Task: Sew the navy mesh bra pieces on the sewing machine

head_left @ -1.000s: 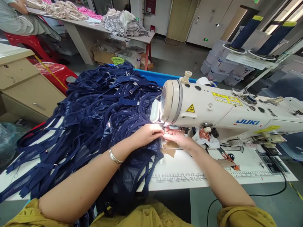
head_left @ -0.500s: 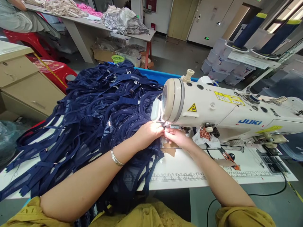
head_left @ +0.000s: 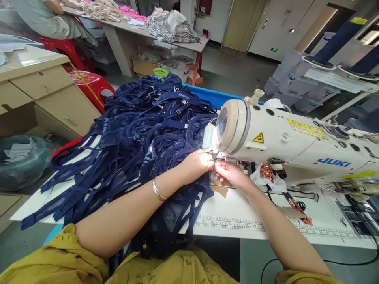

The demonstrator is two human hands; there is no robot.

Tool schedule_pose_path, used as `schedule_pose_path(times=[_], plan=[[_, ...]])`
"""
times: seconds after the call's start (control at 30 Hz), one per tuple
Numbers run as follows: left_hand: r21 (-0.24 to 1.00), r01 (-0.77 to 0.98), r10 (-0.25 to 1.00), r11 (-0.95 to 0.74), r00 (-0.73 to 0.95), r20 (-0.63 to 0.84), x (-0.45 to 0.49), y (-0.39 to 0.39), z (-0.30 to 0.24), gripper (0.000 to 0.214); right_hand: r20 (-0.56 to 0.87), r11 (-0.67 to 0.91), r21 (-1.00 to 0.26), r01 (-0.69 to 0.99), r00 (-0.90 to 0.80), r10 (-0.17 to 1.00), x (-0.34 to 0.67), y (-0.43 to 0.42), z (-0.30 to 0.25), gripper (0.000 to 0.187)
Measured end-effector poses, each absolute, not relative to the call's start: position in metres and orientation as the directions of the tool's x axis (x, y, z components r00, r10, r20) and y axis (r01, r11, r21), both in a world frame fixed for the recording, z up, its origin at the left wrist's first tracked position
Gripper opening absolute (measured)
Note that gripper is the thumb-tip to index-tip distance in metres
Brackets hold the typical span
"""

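A white JUKI sewing machine [head_left: 284, 138] stands on the white table [head_left: 237, 213]. A big heap of navy blue lace and strap garments [head_left: 133, 134] covers the table's left half. My left hand [head_left: 197, 163] and my right hand [head_left: 229, 172] meet under the machine's lit head at the needle. Both hands have fingers pinched on a small piece of navy fabric there; the piece itself is mostly hidden by the fingers. A silver bangle [head_left: 158, 190] sits on my left wrist.
Scissors with orange handles [head_left: 296, 205] and a small pile of copper-coloured parts [head_left: 266, 171] lie right of the needle. A beige drawer cabinet [head_left: 44, 94] and red stools [head_left: 89, 81] stand left. Another person [head_left: 50, 17] sits at a far table with stacked garments.
The view has shifted leftward, so everything sits further right in the picture. My hands stay pinched together at the needle with no clear change in grip.
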State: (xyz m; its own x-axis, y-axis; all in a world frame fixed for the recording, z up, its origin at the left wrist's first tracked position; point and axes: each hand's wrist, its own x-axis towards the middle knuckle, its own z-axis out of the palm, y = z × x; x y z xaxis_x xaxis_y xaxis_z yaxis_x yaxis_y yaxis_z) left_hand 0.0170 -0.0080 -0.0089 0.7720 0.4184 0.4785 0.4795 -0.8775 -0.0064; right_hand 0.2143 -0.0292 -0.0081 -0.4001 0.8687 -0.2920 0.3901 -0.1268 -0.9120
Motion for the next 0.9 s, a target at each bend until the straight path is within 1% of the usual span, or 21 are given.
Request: schedule_pose_path(times=[0.2, 0.4, 0.53, 0.6, 0.7, 0.77, 0.8, 0.83, 0.9], plan=[[-0.011, 0.493, 0.427, -0.870, 0.764, 0.484, 0.016, -0.010, -0.006, 0.023, -0.277, -0.098, -0.899, 0.426, -0.383, 0.881, 0.209, -0.031, -0.004, 0.034], [0.010, 0.505, 0.453, -0.863, 0.765, 0.457, 0.016, -0.007, -0.010, 0.018, -0.264, -0.071, -0.871, 0.486, -0.342, 0.902, 0.207, -0.031, -0.004, 0.032], [0.012, 0.518, 0.466, -0.855, 0.758, 0.456, 0.016, -0.006, -0.013, 0.019, -0.246, -0.043, -0.860, 0.508, -0.340, 0.908, 0.204, -0.031, -0.003, 0.026], [0.012, 0.515, 0.462, -0.857, 0.758, 0.460, 0.017, -0.006, -0.013, 0.021, -0.210, -0.003, -0.846, 0.533, -0.329, 0.921, 0.201, -0.031, -0.002, 0.022], [0.020, 0.512, 0.464, -0.859, 0.760, 0.456, 0.016, -0.004, -0.013, 0.024, -0.135, 0.071, -0.805, 0.589, -0.298, 0.945, 0.199, -0.028, -0.001, 0.022], [0.042, 0.551, 0.514, -0.834, 0.745, 0.425, 0.012, -0.001, -0.012, 0.020, -0.131, 0.047, -0.758, 0.651, -0.221, 0.966, 0.200, -0.023, -0.004, 0.023], [0.060, 0.577, 0.550, -0.814, 0.735, 0.396, 0.009, 0.001, -0.012, 0.017, -0.148, -0.004, -0.728, 0.685, -0.152, 0.977, 0.202, -0.020, -0.007, 0.022], [0.080, 0.600, 0.584, -0.796, 0.727, 0.361, 0.007, 0.003, -0.012, 0.015, -0.158, -0.060, -0.689, 0.722, -0.070, 0.985, 0.204, -0.017, -0.011, 0.020], [0.114, 0.626, 0.629, -0.771, 0.722, 0.287, 0.002, 0.006, -0.011, 0.016, -0.145, -0.091, -0.623, 0.777, 0.000, 0.989, 0.207, -0.012, -0.020, 0.014]])
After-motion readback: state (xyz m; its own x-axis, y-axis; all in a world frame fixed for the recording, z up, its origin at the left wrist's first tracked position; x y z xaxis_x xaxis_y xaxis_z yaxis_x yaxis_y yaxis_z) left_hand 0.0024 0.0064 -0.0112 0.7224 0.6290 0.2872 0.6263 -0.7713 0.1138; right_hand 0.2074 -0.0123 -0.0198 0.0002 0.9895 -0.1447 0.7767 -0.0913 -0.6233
